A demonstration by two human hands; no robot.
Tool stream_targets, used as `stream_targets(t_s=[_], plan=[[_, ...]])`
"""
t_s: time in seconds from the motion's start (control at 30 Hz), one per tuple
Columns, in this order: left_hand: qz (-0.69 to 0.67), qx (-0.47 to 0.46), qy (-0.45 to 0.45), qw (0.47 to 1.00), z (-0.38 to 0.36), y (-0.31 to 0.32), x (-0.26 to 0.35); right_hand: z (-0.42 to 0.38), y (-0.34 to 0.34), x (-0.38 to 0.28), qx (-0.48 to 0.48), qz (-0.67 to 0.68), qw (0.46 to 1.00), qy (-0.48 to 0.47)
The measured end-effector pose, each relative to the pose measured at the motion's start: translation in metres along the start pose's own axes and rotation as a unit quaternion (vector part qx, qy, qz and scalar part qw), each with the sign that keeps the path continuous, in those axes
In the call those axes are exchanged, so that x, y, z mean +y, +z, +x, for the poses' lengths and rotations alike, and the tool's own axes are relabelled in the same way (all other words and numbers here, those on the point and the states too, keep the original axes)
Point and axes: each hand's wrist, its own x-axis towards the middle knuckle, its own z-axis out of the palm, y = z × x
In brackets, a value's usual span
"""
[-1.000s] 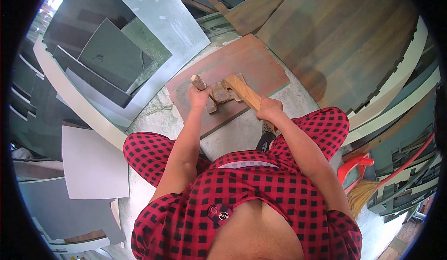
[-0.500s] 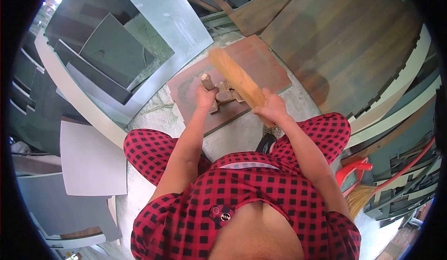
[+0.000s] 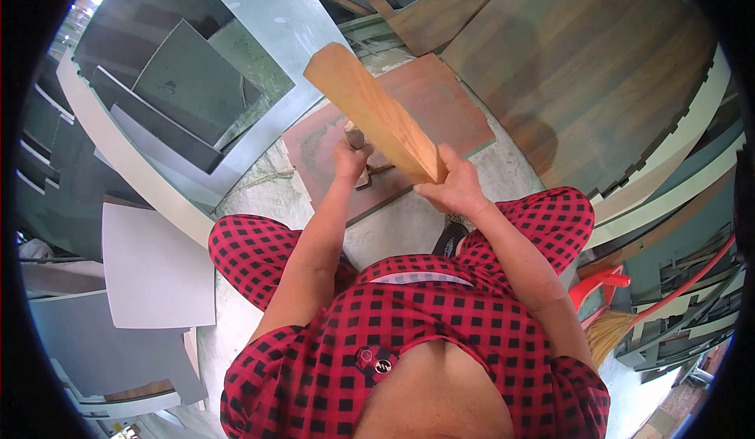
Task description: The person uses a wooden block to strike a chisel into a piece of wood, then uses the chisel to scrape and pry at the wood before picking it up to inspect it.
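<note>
My right hand (image 3: 456, 184) is closed around the near end of a thick, light-brown wooden block (image 3: 376, 112). The block slants up and to the left above the reddish-brown board (image 3: 452, 105) on the floor. Lower down, my left hand (image 3: 351, 160) grips a worn wooden piece (image 3: 354, 134), whose rounded top sticks up out of the fist. Part of that piece's foot shows below the hand, at the board. The raised block covers most of what lies to the right of my left hand.
Large wood-grain panels (image 3: 598, 69) lie at the upper right. A pale grey-blue panel (image 3: 275, 22) and dark sheets (image 3: 169, 85) are at the upper left. White sheets (image 3: 157, 266) stand left of my knee. A red-handled broom (image 3: 609, 337) is at the right.
The wooden block in my right hand has risen toward the camera and swung up-left, now hiding the brown notched piece on the board. My left hand has stayed nearly in place.
</note>
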Motion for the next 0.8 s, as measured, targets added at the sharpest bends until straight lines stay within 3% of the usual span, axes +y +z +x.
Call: stream_targets(t_s=[0.2,0.4,0.5,0.57,0.6,0.8], plan=[[-0.014,0.004,-0.015,1.0,-0.004,-0.001,0.022,0.006,0.017,0.019,-0.045,-0.131,0.99,0.026],[0.031,-0.02,-0.012,0.999,-0.003,-0.002,0.002,-0.001,0.004,0.0,0.024,0.059,0.998,0.012],[0.029,-0.005,-0.011,1.0,0.0,0.001,0.002,0.0,0.011,0.005,0.01,0.021,0.999,0.033],[0.025,0.008,-0.009,1.0,-0.006,0.001,0.016,0.002,0.021,0.018,-0.054,-0.108,0.992,0.032],[0.008,0.001,-0.006,1.0,-0.007,0.0,0.023,0.002,0.016,0.013,-0.052,-0.109,0.992,0.032],[0.044,-0.028,-0.005,0.999,-0.003,-0.001,-0.005,-0.002,0.007,0.002,0.008,0.049,0.998,0.039]])
